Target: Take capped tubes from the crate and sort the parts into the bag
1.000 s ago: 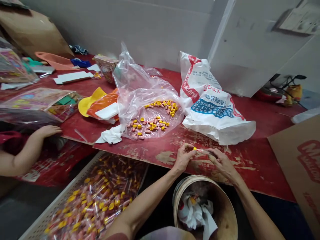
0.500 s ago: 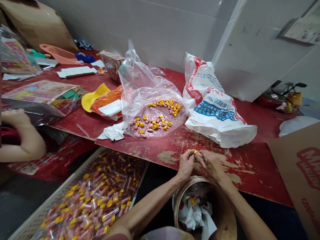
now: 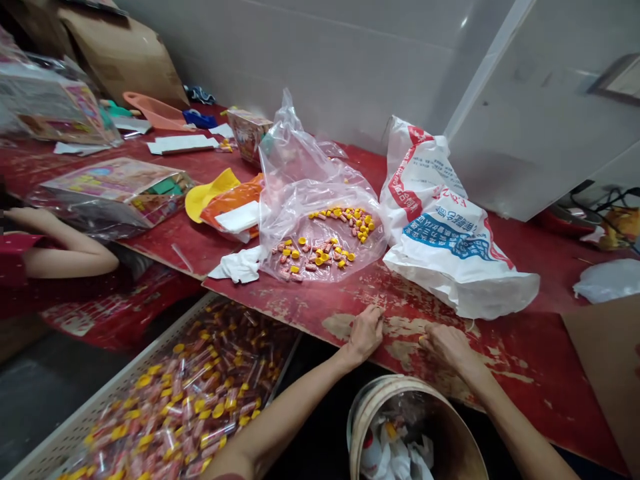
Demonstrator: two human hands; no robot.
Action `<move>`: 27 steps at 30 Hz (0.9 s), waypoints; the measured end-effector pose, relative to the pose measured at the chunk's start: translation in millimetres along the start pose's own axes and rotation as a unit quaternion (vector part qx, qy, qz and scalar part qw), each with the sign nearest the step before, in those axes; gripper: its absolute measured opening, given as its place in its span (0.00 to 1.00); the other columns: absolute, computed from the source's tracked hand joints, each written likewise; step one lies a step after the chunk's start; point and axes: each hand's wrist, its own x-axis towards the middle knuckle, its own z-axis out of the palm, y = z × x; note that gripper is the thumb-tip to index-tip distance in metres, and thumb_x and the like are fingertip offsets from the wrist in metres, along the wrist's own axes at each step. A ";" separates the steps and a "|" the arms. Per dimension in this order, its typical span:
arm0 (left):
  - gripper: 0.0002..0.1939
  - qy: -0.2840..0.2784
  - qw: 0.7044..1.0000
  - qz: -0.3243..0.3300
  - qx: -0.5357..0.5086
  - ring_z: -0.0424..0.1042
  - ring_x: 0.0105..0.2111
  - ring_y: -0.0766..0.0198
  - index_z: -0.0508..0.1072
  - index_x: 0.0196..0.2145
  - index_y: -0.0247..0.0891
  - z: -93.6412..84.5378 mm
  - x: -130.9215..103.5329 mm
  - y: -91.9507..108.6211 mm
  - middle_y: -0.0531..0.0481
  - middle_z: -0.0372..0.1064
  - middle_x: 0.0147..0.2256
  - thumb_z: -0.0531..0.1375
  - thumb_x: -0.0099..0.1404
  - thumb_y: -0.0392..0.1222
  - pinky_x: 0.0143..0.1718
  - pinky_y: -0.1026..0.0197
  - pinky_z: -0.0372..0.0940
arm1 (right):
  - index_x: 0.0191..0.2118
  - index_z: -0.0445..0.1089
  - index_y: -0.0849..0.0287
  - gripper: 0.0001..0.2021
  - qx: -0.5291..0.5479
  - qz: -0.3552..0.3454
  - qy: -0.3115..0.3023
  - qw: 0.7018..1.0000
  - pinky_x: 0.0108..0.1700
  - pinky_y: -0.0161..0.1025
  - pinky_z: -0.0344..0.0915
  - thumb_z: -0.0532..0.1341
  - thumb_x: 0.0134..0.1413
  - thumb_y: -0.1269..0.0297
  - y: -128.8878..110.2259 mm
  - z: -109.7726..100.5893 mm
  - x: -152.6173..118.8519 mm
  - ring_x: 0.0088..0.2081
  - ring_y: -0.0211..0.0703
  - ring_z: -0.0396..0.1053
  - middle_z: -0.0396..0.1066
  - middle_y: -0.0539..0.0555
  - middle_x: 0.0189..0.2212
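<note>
My left hand [image 3: 367, 332] is closed at the front edge of the worn red table [image 3: 540, 347]; what it holds, if anything, is hidden. To its right, my right hand [image 3: 447, 345] is closed too, with a tiny bit of yellow at its fingertips that is too small to name. Beyond them lies a clear plastic bag [image 3: 280, 200] with small pink pieces and yellow caps [image 3: 323, 257] in its open mouth. A white sack [image 3: 445, 233] with red and blue print slumps right of that bag.
Below the table stand a crate [image 3: 115, 380] of capped tubes and a round bin [image 3: 367, 400] with crumpled paper. A person's arm [image 3: 70, 257] rests at the left. A yellow cap [image 3: 213, 193], packaged boxes [image 3: 115, 190] and a carton [image 3: 607, 360] are around.
My hands have moved apart; before, they met around a small yellow-capped piece above the bin. The whole view has shifted, and the table items appear farther right.
</note>
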 end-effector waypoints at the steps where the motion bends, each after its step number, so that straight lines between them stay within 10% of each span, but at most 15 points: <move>1: 0.10 0.006 1.000 0.005 -0.011 0.67 0.33 0.64 0.70 0.32 0.36 0.5 -1.2 -2.8 0.47 0.67 0.32 0.50 0.61 0.28 0.37 0.62 0.63 | 0.31 0.69 0.63 0.12 0.005 -0.008 -0.002 1.000 0.28 0.38 0.51 0.51 0.60 0.65 0.1 1.4 0.9 0.32 0.51 0.71 0.71 0.63 0.29; 21: 0.14 0.012 0.998 0.016 -0.059 0.67 0.35 0.63 0.70 0.39 0.36 4.2 -4.1 -2.6 0.48 0.66 0.34 0.51 0.57 0.27 0.41 0.61 0.62 | 0.34 0.67 0.59 0.17 0.157 0.059 0.067 0.984 0.30 0.36 0.52 0.46 0.64 0.58 9.9 14.0 9.9 0.33 0.45 0.69 0.71 0.56 0.30; 27: 0.14 0.006 0.998 0.022 -0.055 0.66 0.34 0.64 0.70 0.37 0.37 2.7 -6.9 -2.7 0.50 0.65 0.32 0.52 0.55 0.25 0.39 0.62 0.62 | 0.40 0.69 0.59 0.19 0.475 -0.041 0.126 0.870 0.38 0.38 0.62 0.54 0.55 0.48 1.7 -5.5 -35.5 0.38 0.46 0.68 0.71 0.55 0.37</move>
